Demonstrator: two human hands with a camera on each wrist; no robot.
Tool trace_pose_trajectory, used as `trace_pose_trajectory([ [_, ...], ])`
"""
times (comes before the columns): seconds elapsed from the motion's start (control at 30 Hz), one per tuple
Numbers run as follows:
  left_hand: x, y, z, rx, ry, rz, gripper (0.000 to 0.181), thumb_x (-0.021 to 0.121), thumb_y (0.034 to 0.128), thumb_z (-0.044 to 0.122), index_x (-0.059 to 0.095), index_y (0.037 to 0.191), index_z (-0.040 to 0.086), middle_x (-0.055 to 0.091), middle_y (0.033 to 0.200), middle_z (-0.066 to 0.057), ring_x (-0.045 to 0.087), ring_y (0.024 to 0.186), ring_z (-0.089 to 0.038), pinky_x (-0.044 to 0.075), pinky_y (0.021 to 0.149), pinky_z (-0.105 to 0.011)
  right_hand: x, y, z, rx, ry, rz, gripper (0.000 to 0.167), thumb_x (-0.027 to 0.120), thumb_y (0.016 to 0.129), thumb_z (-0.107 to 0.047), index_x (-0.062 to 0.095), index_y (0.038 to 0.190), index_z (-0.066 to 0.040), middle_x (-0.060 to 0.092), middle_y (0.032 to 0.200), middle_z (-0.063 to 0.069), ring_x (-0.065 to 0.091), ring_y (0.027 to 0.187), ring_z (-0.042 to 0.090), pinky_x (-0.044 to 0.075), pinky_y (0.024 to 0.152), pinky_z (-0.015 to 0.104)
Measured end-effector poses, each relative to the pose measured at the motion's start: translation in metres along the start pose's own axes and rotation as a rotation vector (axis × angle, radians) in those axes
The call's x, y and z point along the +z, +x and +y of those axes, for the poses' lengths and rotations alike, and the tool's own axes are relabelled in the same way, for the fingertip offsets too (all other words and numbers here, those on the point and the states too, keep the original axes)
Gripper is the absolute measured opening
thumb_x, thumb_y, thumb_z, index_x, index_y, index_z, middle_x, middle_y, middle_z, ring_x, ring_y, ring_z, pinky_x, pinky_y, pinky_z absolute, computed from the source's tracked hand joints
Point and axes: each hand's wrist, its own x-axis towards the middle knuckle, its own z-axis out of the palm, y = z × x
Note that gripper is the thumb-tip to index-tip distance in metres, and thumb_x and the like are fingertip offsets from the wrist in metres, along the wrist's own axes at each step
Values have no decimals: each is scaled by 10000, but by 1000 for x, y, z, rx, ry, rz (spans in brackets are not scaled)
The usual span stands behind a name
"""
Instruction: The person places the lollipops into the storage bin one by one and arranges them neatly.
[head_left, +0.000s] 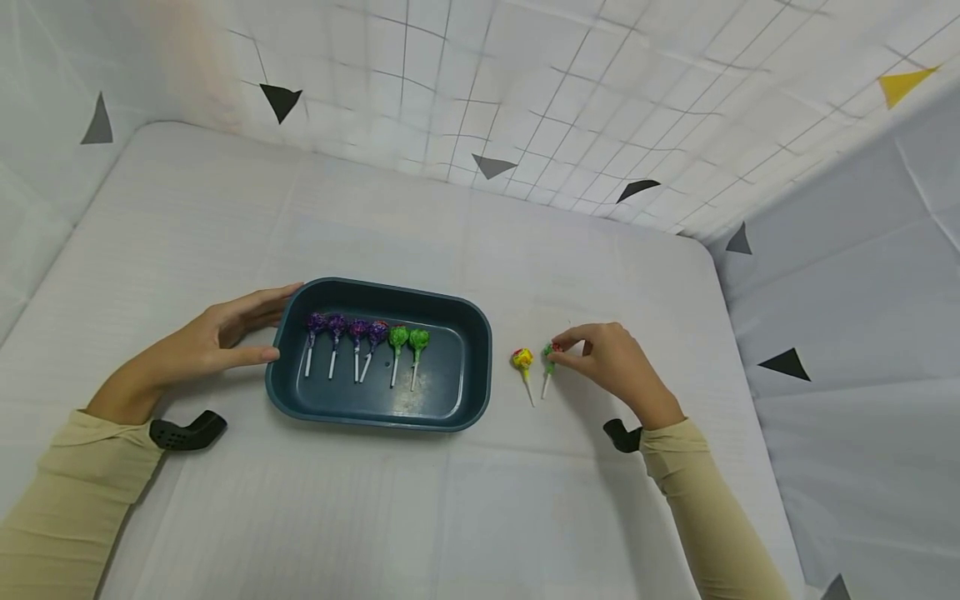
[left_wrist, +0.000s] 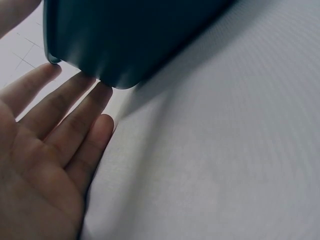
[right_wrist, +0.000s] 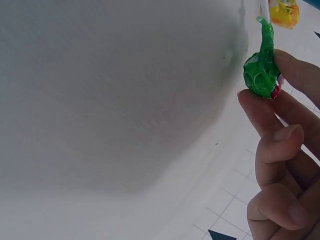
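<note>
My right hand (head_left: pixel 611 362) pinches a green-wrapped lollipop (right_wrist: pixel 261 75) by its head between thumb and fingertips. Its white stick points toward me in the head view. Just left of it, a yellow lollipop (head_left: pixel 522 359) lies on the table. A dark teal tray (head_left: pixel 378 415) holds several purple lollipops (head_left: pixel 337 326) and two green lollipops (head_left: pixel 418 339) in a row, sticks toward me. At the tray's left end, my left hand (head_left: pixel 217 337) has its fingers extended. In the left wrist view, fingertips (left_wrist: pixel 102 90) touch the tray's edge.
White sheeting covers the table (head_left: pixel 360 517). Behind it rises a white grid-lined backdrop (head_left: pixel 450 83) with dark triangles on it. A grey-white side wall (head_left: pixel 862 292) borders the right side.
</note>
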Motion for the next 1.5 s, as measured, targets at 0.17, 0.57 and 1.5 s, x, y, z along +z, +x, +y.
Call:
trace_pose_trajectory([
  [0.17,0,0,0,5,0,4,828,641,889,-194,274,1611,-24,335,1688,17,395,1482,12,337,1165,-90,-4,0,-2,-16,-9,19,231,829,888,-279,820,1087,-163,807,985,23,523,620,135,416,506,253],
  [0.57,0,0,2,-15,10,3,821,630,902,-185,267,1618,-10,339,1685,50,398,1472,29,335,1158,-80,-16,4,-15,-69,-30,46,194,820,898,-261,821,1070,-173,808,972,6,526,613,130,418,511,252],
  [1.5,0,0,2,-5,16,0,822,635,902,-181,267,1617,-12,332,1691,22,393,1479,21,332,1161,-81,-55,16,-67,-162,-12,49,152,820,898,-297,821,1031,-224,797,935,-47,514,556,127,420,494,263],
])
